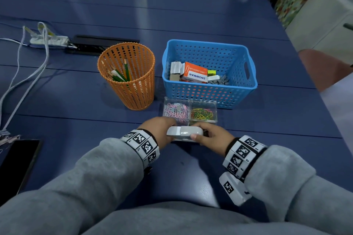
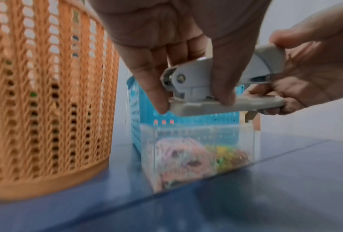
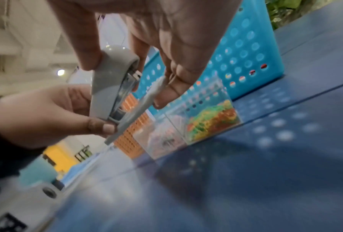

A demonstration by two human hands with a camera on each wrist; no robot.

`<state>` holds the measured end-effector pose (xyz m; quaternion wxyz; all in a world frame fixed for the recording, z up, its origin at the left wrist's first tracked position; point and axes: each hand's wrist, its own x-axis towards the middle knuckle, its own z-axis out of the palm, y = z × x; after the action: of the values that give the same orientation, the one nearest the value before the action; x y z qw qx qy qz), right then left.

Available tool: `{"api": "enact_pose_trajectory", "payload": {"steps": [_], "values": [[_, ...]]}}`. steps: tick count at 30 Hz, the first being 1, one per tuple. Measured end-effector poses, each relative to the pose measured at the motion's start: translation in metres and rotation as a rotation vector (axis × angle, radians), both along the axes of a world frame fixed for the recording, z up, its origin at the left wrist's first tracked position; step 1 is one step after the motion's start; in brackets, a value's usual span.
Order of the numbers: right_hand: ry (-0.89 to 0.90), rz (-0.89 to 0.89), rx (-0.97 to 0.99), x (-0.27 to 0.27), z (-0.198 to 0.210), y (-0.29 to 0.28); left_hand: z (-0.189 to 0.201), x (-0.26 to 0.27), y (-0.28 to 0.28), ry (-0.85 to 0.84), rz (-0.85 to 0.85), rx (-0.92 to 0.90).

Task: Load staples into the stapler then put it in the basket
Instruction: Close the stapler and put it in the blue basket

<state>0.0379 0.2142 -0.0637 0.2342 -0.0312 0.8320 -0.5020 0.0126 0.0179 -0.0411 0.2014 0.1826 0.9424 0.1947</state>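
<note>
A blue desk [image 1: 248, 30] fills the room's near side. Beyond the hands stand a blue basket [image 1: 237, 89] of boxes and a clear box [image 1: 190, 111] of paper clips. The left hand [image 1: 159, 129] and right hand [image 1: 214, 135] grip the stapler [image 1: 184, 133] above the desk.

Both arms wear loose grey sleeves [image 1: 80, 173] of soft, fleecy fabric, bunched in folds at the cuffs; the same grey fabric covers the torso at the bottom of the head view. Each wrist carries a band of white blocks printed with black square markers, edged in black; the left band [image 1: 142, 144] shows about 4 marker faces, the right band [image 1: 241, 155] about 4 more. A white boxy unit [image 1: 234, 189] with 1 marker hangs below the right band; both hands are bare.
</note>
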Motion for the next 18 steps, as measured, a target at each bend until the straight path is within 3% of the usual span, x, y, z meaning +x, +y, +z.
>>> {"api": "enact_pose_trajectory", "payload": {"steps": [6, 12, 18], "values": [[0.127, -0.056, -0.254, -0.012, 0.049, 0.005, 0.040, -0.013, 0.002, 0.201, -0.028, 0.117], [0.294, -0.070, -0.191, -0.027, 0.098, 0.008, 0.069, -0.030, 0.005, 0.316, 0.035, 0.245], [0.386, -0.263, -0.161, -0.070, 0.131, 0.030, 0.076, -0.039, -0.018, 0.168, 0.266, 0.464]]}}
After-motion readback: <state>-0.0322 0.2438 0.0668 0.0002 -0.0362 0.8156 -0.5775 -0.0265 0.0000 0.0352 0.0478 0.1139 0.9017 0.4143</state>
